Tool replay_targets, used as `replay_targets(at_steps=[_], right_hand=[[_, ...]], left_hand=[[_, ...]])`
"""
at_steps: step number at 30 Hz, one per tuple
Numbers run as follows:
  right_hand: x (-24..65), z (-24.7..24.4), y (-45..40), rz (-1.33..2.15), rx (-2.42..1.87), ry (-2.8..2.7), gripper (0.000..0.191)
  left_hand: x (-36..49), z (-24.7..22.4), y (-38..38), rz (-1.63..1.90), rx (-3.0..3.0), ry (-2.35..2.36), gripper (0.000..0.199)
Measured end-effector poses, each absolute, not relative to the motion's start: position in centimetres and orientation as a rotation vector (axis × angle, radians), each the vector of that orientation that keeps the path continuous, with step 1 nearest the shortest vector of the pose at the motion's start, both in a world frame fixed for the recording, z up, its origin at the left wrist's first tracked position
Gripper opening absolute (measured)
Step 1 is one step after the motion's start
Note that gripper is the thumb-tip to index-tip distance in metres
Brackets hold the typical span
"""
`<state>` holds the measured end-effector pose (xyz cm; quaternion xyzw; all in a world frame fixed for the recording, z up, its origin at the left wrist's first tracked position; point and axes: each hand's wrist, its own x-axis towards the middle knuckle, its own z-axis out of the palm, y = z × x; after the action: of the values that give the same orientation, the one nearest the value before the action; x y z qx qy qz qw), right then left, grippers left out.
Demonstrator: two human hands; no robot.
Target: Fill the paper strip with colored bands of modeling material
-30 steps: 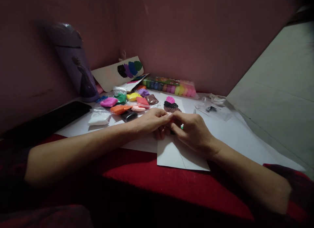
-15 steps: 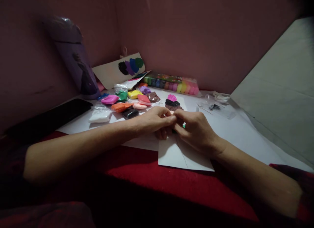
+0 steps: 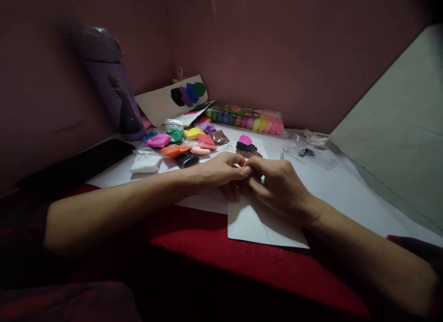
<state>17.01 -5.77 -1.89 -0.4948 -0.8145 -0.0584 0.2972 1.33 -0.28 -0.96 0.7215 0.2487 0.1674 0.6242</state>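
My left hand (image 3: 224, 172) and my right hand (image 3: 278, 183) meet fingertip to fingertip over a white card (image 3: 258, 227). Both are closed in a pinch, and whatever lies between the fingers is hidden. Beyond the knuckles, the card bears a pink clay patch (image 3: 245, 140), a black clay patch (image 3: 246, 147) and a brown clay patch (image 3: 248, 154). A bit of green (image 3: 263, 179) shows beside my right fingers. One thin curved line runs down the card's near part.
Several bagged clay pieces, among them white clay (image 3: 145, 161) and black clay (image 3: 188, 160), lie left of the card. Behind stand a clay pack (image 3: 245, 120), a painted card (image 3: 155, 103) and a purple container (image 3: 128, 100). A dark phone-like slab (image 3: 79, 163) lies left; plastic wrapping (image 3: 321, 158) lies right.
The whole view has shifted slightly, so everything sits a little further right. My hands stay pinched together over the card, with only slight finger movement.
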Motion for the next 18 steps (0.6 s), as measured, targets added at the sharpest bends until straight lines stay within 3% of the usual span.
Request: replay_targets(at_steps=[7, 18], right_hand=[[16.91, -1.91, -5.62, -0.143, -1.286, -2.068, 0.009], [17.00, -2.07, -5.45, -0.153, -1.267, -1.978, 0.005]], left_hand=[[1.62, -1.27, 0.06, 0.504, 1.425, 0.564, 0.008], [1.80, -1.45, 0.67, 0.710, 1.378, 0.660, 0.012]])
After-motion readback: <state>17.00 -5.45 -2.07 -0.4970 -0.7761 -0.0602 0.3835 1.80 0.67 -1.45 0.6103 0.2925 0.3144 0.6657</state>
